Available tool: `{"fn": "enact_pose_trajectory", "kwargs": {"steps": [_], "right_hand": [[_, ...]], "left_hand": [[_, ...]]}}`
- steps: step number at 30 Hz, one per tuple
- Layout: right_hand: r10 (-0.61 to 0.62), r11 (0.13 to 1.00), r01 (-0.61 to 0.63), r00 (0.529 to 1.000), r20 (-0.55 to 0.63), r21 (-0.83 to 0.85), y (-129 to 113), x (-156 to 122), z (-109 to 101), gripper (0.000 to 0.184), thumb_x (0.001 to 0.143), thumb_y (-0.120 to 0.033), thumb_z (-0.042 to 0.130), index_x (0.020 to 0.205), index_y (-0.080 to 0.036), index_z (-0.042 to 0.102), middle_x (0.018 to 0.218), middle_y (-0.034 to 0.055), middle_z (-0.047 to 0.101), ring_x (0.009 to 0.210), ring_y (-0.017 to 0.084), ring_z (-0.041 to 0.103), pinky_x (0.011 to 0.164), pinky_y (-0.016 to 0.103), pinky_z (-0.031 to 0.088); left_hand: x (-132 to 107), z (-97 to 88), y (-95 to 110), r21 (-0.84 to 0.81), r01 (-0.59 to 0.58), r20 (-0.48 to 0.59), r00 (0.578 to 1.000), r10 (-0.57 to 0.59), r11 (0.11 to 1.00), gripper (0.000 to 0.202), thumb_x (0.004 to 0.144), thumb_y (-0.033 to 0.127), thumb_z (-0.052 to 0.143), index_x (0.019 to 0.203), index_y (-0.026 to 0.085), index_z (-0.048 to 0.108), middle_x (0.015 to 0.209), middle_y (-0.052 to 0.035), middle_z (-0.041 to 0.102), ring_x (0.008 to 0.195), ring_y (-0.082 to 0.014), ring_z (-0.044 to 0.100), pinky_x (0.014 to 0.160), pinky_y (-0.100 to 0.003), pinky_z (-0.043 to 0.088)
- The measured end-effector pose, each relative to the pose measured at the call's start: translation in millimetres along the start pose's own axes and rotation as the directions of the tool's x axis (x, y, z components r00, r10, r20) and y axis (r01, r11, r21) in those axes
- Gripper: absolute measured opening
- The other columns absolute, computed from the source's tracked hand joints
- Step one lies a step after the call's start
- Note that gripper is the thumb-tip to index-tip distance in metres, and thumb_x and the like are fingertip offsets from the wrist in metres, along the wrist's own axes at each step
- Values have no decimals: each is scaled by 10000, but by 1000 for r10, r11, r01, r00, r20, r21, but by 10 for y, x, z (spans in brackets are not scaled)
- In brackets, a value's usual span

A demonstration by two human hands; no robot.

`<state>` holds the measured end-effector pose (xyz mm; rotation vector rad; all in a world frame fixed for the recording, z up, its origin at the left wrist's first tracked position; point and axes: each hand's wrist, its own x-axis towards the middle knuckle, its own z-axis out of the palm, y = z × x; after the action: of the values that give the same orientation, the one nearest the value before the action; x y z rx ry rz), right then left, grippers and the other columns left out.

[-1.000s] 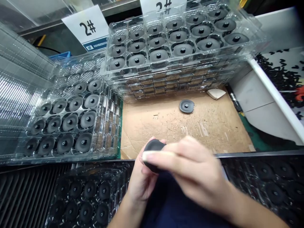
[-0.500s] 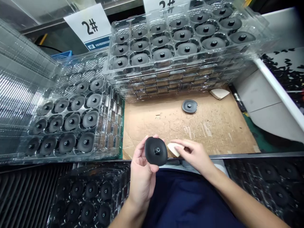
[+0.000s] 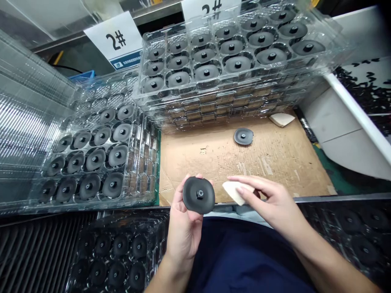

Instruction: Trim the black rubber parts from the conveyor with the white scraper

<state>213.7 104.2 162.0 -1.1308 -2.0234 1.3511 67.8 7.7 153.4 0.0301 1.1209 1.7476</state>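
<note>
My left hand (image 3: 183,228) grips a black round disc (image 3: 198,195) with a small centre hub, held face up just above the near edge of the cardboard sheet (image 3: 275,162). My right hand (image 3: 271,203) pinches a small white wedge-shaped piece (image 3: 234,191) just to the right of the disc, not touching it. Another black disc (image 3: 243,136) lies loose on the cardboard farther back.
A stack of clear trays (image 3: 317,87) filled with discs stands at the back. A second clear tray (image 3: 149,162) with discs is at the left. Dark trays (image 3: 116,252) sit near me. A second white wedge (image 3: 281,119) lies at the back right, by a white bin (image 3: 351,114).
My right hand has pulled away to the right off the disc, and the white wedge in its fingers now shows. My left hand now holds the disc face up.
</note>
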Motion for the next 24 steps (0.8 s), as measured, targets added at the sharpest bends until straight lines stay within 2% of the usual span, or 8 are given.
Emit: {"fn": "enact_pose_trajectory", "kwargs": {"steps": [4,7,9,12,15,17,20,24], "right_hand": [[-159,987,161,982,-101,12,-216,-20,4,220,885,-221,538,1065,-234,665,1010,29,710,825,161,652,593,249,486],[-465,885,466,880,-94,-9,-420,12,120,245,905,-157,482,1102,-139,626,924,56,708,784,156,622,693,294,463],[-570,822,569,820,47,28,-472,48,185,242,904,-115,456,1075,-94,626,882,69,703,774,155,609,712,299,445],[-505,858,509,814,288,66,-471,114,242,218,894,-94,469,999,-137,656,853,37,699,752,135,601,675,267,425],[-511,852,520,852,115,-68,-464,156,280,234,914,-138,436,1013,-126,648,800,46,683,688,149,568,646,295,405],[-580,811,581,814,37,-71,-457,140,255,253,923,-137,406,1044,-95,624,819,68,677,724,160,565,674,307,415],[-567,819,572,792,225,49,-414,49,95,213,907,-103,443,1029,-137,614,849,27,679,749,122,568,691,262,417],[-376,893,416,899,226,-170,-381,-41,-109,200,887,-100,485,993,-180,635,719,-13,619,622,118,500,608,269,365]], "left_hand": [[-50,56,-36,14,21,27,999,-22,1000,622,432,294,889,1015,291,673,1033,7,721,921,-169,675,831,-217,520],[-93,18,-53,56,52,38,998,-54,997,620,524,368,846,1102,275,644,1089,-19,697,983,-180,646,847,-213,507],[-98,-33,-47,71,75,21,997,-77,995,596,575,364,821,1134,295,624,1096,-15,687,995,-197,643,869,-249,509],[-77,-71,-48,60,98,-29,995,-96,993,588,572,308,830,1122,325,622,1040,7,698,963,-192,656,838,-256,531],[-67,-29,-61,46,174,46,983,-176,984,511,555,380,829,1028,269,674,988,-5,711,994,-191,646,826,-221,528],[-73,2,-46,12,203,127,971,-203,979,494,543,409,827,995,267,690,996,4,714,1008,-173,643,850,-200,513],[-77,-1,12,-1,231,164,960,-227,973,524,536,322,847,1032,289,679,1050,13,713,1006,-170,652,910,-233,499],[-73,-4,39,-3,294,163,943,-289,956,609,463,323,874,1040,279,681,1065,0,720,992,-180,662,878,-214,510]]}}
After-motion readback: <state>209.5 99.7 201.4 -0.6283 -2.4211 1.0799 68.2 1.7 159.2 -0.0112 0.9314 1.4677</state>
